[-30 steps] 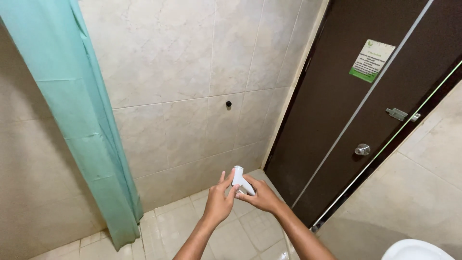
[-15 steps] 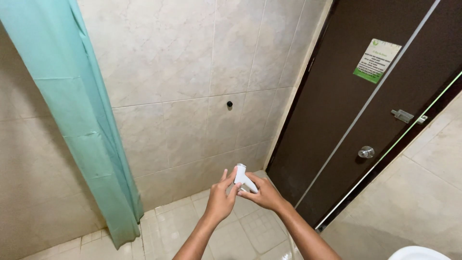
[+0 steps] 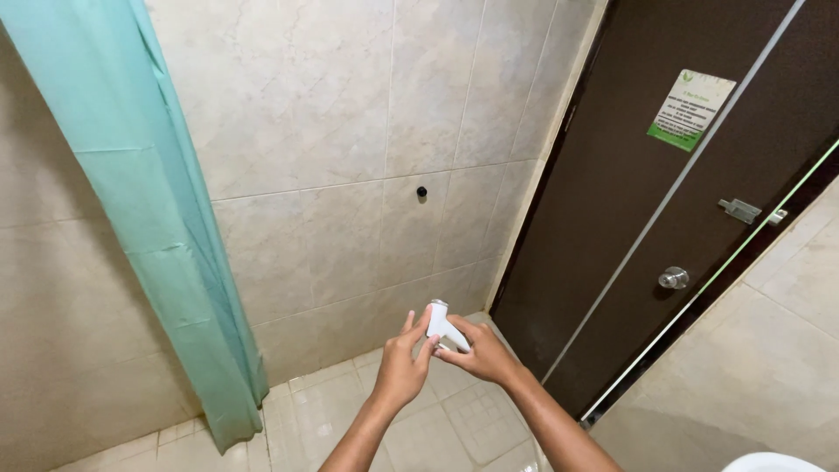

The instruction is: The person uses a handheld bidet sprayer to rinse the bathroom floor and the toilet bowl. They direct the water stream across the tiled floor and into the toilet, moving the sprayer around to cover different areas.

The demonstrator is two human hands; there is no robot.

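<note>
Both my hands are held out low in the middle of the view, around a small white plastic spray nozzle [image 3: 443,324]. My right hand [image 3: 479,354] grips its lower part from the right. My left hand [image 3: 404,364] touches its left side with the fingers stretched up along it. The nozzle's round end points upward. No hose shows on it.
A tiled wall [image 3: 350,131] with a small dark fitting [image 3: 421,191] faces me. A teal shower curtain [image 3: 149,201] hangs at the left. A dark brown door [image 3: 647,175] with a round knob [image 3: 673,278], a latch [image 3: 743,210] and a green notice [image 3: 690,109] stands at the right. A white rim [image 3: 778,461] peeks in bottom right.
My view has shifted slightly, so the hands and nozzle sit a little higher and more to the right. Both hands stay on the nozzle.
</note>
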